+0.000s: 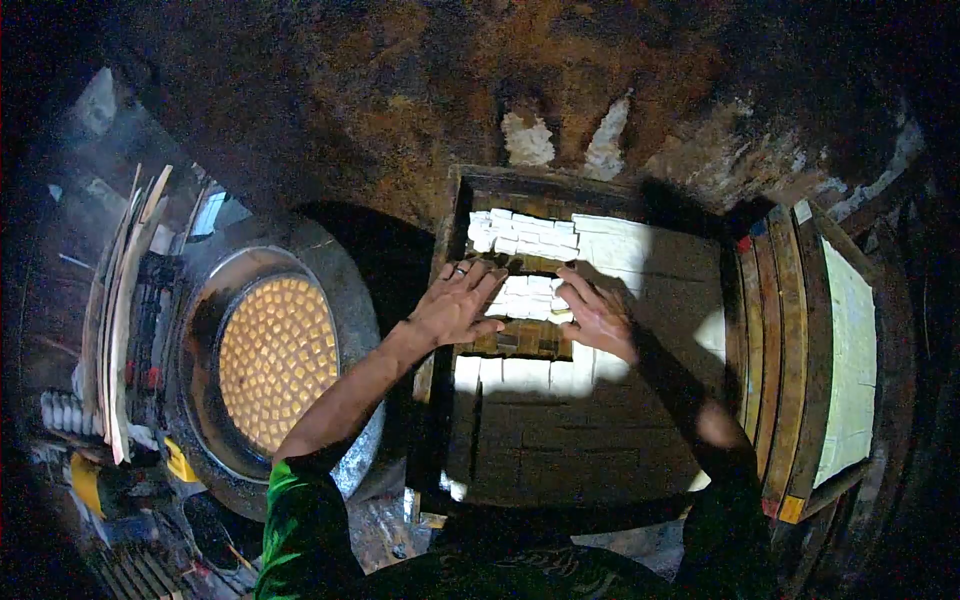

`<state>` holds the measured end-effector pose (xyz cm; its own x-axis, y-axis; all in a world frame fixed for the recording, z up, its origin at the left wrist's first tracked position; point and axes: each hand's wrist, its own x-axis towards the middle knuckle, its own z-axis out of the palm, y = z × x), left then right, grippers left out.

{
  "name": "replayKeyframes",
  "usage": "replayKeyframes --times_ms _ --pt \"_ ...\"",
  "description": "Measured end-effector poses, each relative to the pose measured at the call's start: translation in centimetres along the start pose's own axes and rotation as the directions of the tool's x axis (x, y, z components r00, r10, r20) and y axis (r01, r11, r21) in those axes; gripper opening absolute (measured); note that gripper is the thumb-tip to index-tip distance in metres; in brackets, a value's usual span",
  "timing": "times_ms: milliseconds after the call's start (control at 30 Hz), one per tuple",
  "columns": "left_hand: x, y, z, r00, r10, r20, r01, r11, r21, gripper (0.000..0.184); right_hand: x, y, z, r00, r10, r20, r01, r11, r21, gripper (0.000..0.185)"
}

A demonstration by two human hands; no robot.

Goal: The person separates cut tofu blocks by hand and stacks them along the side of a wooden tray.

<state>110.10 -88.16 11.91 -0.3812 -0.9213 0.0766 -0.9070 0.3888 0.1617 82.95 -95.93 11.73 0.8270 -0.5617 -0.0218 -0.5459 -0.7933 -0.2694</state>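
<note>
My left hand (455, 303) and my right hand (597, 312) squeeze a short row of white tofu blocks (525, 297) from its two ends. The fingers are curled round the ends, with the thumbs on the near side. The row lies over the slatted wooden bottom of a shallow wooden tray (445, 225). Another group of tofu blocks (522, 234) sits just beyond my hands, and a line of tofu blocks (530, 375) is on the near side. Bare slats (520, 340) show between the rows. Shadow covers much of the tofu on the right.
Left of the tray stands a large round pan (205, 330) with many golden square pieces (278, 360) in brown liquid. Stacked wooden trays (790, 370) rise at the right, the top one holding white tofu (848, 360). Long wooden strips (118, 330) lean at the far left.
</note>
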Motion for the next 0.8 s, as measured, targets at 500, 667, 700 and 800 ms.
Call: replayKeyframes --times_ms 500,667,700,800 --pt "-0.2 0.1 0.2 0.997 -0.003 -0.071 0.001 1.000 -0.023 0.071 -1.2 0.4 1.0 0.905 -0.142 -0.400 0.125 0.990 -0.066 0.024" --pt "-0.5 0.2 0.0 0.997 -0.033 -0.070 0.034 0.999 0.006 0.070 -1.0 0.9 3.3 0.962 0.074 -0.263 -0.041 0.991 0.131 0.022" --pt "-0.3 0.1 0.0 0.998 -0.030 -0.048 0.029 0.999 -0.023 0.069 -0.8 0.7 3.9 0.933 0.110 -0.343 0.032 0.923 0.384 0.024" --pt "-0.1 0.0 0.4 0.999 -0.011 -0.039 0.008 0.998 -0.060 0.069 -1.2 -0.2 2.4 0.924 0.375 -0.071 -0.209 0.652 0.729 0.027"
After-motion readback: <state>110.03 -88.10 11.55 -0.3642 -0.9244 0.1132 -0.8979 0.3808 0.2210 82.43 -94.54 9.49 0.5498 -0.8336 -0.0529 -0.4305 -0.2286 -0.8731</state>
